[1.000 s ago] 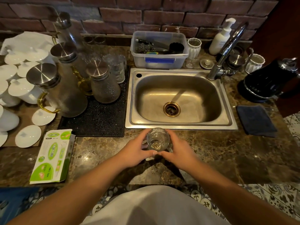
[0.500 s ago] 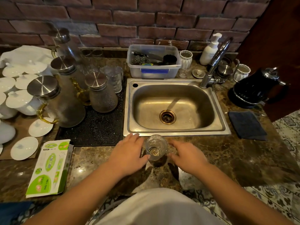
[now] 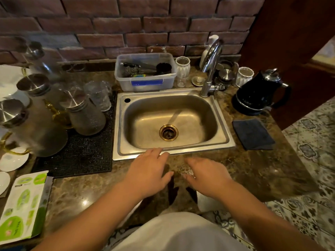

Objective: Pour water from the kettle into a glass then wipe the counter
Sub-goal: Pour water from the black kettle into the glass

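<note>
Both hands hover palm-down, fingers loosely spread and empty, left hand (image 3: 148,171) and right hand (image 3: 208,175) above the brown marble counter (image 3: 253,171) near the steel sink (image 3: 170,122).

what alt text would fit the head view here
The left hand and right hand spread open, palms down, over a marble counter in front of a steel sink. A black kettle and a dark folded cloth sit to the right.
</note>
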